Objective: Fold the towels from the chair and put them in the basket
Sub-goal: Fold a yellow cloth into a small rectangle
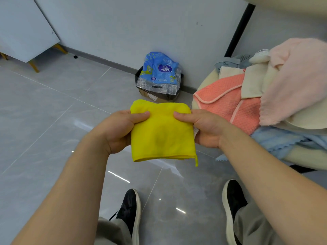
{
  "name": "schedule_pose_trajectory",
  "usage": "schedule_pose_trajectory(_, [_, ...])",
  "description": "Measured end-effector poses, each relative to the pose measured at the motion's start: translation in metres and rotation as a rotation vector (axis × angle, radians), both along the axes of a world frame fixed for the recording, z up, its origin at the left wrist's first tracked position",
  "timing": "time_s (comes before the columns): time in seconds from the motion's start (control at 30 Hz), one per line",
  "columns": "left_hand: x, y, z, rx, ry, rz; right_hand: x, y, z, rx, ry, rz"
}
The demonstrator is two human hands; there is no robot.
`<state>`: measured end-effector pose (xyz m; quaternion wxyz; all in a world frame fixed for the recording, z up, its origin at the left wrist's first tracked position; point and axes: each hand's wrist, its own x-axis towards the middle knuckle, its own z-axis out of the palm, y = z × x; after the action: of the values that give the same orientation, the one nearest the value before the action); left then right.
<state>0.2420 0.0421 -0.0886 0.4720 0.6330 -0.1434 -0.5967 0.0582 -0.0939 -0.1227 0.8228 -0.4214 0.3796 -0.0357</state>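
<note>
From the head view, the left hand (120, 128) and right hand (203, 128) hold a folded bright yellow microfibre towel (161, 133) above the grey tiled floor (44, 112), fingers (139, 114) pinching its side edges, beside the cream round chair (300, 156) piled with a coral waffle towel (228, 105), pale pink fluffy towel (297, 82) and light blue towel (283, 140).

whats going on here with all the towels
A person holds a folded yellow towel in the air, the left hand pinching its left edge and the right hand its right edge. A coral towel, a pink towel and a light blue towel lie heaped, unfolded, on the chair to the person's right.
</note>
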Motion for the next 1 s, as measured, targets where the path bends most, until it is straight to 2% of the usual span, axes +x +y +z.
schedule_pose_trajectory(0.23, [0.006,0.002,0.002,-0.002,0.152,-0.031,-0.004,0.001,0.007,0.004,0.078,0.027])
schedule_pose_trajectory(0.3, [0.008,0.003,0.001,-0.085,0.103,-0.034,-0.006,-0.001,0.015,-0.030,-0.007,0.009])
schedule_pose_trajectory(0.43, [0.014,0.005,0.006,-0.430,-0.103,0.015,-0.013,-0.010,0.029,-0.142,-0.325,-0.061])
schedule_pose_trajectory(0.5, [0.013,0.007,0.008,-0.486,-0.201,-0.015,-0.015,-0.011,0.028,-0.190,-0.381,-0.024])
schedule_pose_trajectory(0.57, [0.011,0.007,0.008,-0.463,-0.257,-0.036,-0.014,-0.010,0.024,-0.240,-0.365,-0.018])
schedule_pose_trajectory(0.73, [0.011,0.008,0.012,-0.444,-0.190,-0.040,-0.017,-0.009,0.026,-0.287,-0.384,0.015])
schedule_pose_trajectory(1.0, [0.016,0.007,0.006,-0.409,-0.214,-0.031,-0.021,-0.017,0.022,-0.352,-0.368,-0.023])
